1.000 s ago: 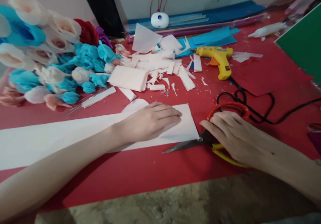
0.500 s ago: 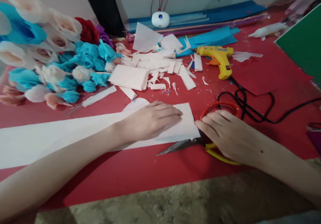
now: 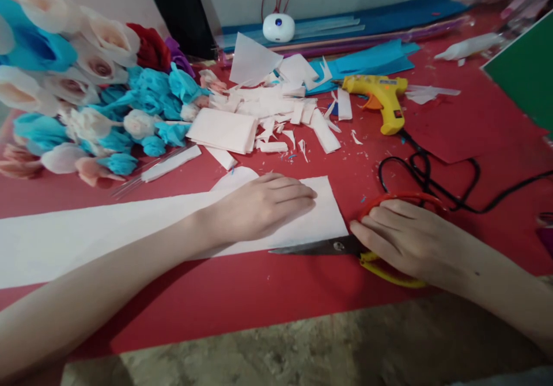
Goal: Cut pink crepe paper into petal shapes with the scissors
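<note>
Scissors [image 3: 322,247] lie on the red table [image 3: 259,296], near its near edge and right of the middle. Their long axis runs left to right, almost parallel to that edge, and the blades look closed, with the tips pointing left. The blades run along the near long side of the white paper strip [image 3: 108,230], touching it or just beside it at the strip's near right corner. The right hand [image 3: 406,242] is the nearer one and lies over the handles. Its fingers [image 3: 380,224] are loosely stretched toward the pivot, with the red loop arching behind them and the yellow loop showing beneath the palm. I cannot tell whether any finger passes through a loop or whether the hand grips at all. The left hand [image 3: 259,207] rests flat and spread open on the right end of the strip, pressing it down and holding nothing; it sits just behind the blades and apart from them. Toward the far edge lie a yellow glue gun [image 3: 382,95] and its black cord [image 3: 432,178], which loops close behind the red handle. White scraps [image 3: 276,112] lie there too, and paper flowers [image 3: 86,98] are heaped at the far left corner.
</note>
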Action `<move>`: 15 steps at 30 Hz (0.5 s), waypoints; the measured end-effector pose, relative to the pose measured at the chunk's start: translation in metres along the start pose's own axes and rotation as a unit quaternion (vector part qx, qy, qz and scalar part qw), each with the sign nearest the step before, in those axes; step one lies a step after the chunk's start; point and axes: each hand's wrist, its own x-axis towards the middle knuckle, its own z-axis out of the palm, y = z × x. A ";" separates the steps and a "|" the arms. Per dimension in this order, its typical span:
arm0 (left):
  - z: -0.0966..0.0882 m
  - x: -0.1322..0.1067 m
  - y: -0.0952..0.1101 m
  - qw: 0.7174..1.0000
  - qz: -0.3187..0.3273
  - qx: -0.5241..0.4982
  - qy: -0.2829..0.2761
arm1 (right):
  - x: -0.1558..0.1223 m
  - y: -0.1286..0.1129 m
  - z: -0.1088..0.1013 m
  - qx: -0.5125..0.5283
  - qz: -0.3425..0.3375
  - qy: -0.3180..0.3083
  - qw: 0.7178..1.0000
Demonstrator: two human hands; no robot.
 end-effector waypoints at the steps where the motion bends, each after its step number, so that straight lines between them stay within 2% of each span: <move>1: 0.000 0.000 0.000 1.000 0.000 0.001 0.001 | -0.001 -0.001 0.000 0.005 -0.002 0.001 1.000; 3: 0.000 0.000 0.001 1.000 0.002 0.004 0.003 | -0.004 -0.002 0.001 0.013 0.005 -0.008 1.000; 8: 0.002 0.000 0.001 1.000 -0.001 0.002 0.008 | -0.006 -0.006 -0.002 0.020 0.085 -0.050 0.995; 15: 0.004 0.000 0.002 1.000 -0.003 0.004 0.014 | -0.001 -0.013 -0.002 0.023 0.092 -0.068 0.993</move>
